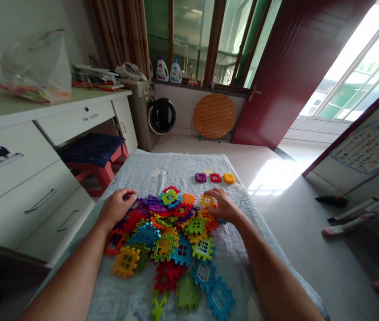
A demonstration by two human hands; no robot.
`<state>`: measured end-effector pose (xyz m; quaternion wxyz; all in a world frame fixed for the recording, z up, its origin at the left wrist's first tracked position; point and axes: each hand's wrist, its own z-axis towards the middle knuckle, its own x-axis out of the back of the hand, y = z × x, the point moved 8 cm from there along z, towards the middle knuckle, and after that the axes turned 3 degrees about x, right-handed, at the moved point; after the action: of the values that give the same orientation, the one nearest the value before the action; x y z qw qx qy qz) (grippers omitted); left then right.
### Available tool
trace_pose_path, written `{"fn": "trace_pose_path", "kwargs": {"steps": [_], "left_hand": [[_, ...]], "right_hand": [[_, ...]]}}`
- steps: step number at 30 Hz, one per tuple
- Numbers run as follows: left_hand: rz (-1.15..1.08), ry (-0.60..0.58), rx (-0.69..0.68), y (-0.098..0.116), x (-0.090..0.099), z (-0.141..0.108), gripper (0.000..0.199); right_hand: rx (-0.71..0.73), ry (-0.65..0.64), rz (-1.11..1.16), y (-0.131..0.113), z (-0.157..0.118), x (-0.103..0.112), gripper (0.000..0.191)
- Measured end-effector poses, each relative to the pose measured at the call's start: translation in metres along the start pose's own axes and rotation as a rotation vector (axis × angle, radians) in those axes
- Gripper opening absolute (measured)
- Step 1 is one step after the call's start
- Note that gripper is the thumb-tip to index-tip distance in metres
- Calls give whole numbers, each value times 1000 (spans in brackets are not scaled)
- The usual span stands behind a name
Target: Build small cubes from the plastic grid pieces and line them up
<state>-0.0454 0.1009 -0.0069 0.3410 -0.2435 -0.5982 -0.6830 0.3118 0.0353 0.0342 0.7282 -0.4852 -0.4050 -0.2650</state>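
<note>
A heap of colourful plastic interlocking building pieces with notched edges lies on the cloth-covered table [229, 276]. My right hand [224, 206], at the heap's right far side, has its fingers on a yellow window-shaped building piece [207, 200]. My left hand [117, 207] rests at the heap's left edge, beside purple pieces [152, 203]; its fingers are loosely bent with nothing visible between them. Nearer me lie a yellow piece [126, 262], a green piece [187, 292] and a blue window piece [220, 298]. Beyond my right hand sit a purple piece [200, 177], a red piece [215, 178] and a yellow piece [229, 178] in a row.
A white desk [15, 111] with a plastic bag [39, 67] stands to the left, above a red stool [104, 176] with a dark cushion. Farther back are a washing machine [144, 116], a round wooden tabletop [214, 116] and a dark red door [279, 76].
</note>
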Motion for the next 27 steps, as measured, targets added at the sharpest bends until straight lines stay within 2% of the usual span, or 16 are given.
{"fn": "trace_pose_path", "kwargs": {"steps": [3, 6, 8, 14, 17, 20, 23, 27], "left_hand": [[10, 6, 5, 1, 1, 0, 41], [18, 9, 7, 2, 1, -1, 41], [18, 11, 5, 1, 1, -2, 41], [22, 13, -2, 1, 1, -2, 41], [18, 17, 0, 2, 2, -2, 40], [11, 18, 1, 3, 3, -2, 39], [20, 21, 2, 2, 2, -1, 38], [27, 30, -2, 2, 2, -1, 36]], "right_hand": [[67, -80, 80, -11, -9, 4, 48], [96, -236, 52, -20, -16, -5, 50], [91, -278, 17, -21, -19, -10, 49], [69, -271, 9, -21, -19, -17, 52], [60, -194, 19, -16, -18, -10, 57], [9, -9, -12, 5, -16, 9, 57], [-128, 152, -96, 41, -18, 25, 56], [-280, 129, -192, 82, -22, 19, 53]]}}
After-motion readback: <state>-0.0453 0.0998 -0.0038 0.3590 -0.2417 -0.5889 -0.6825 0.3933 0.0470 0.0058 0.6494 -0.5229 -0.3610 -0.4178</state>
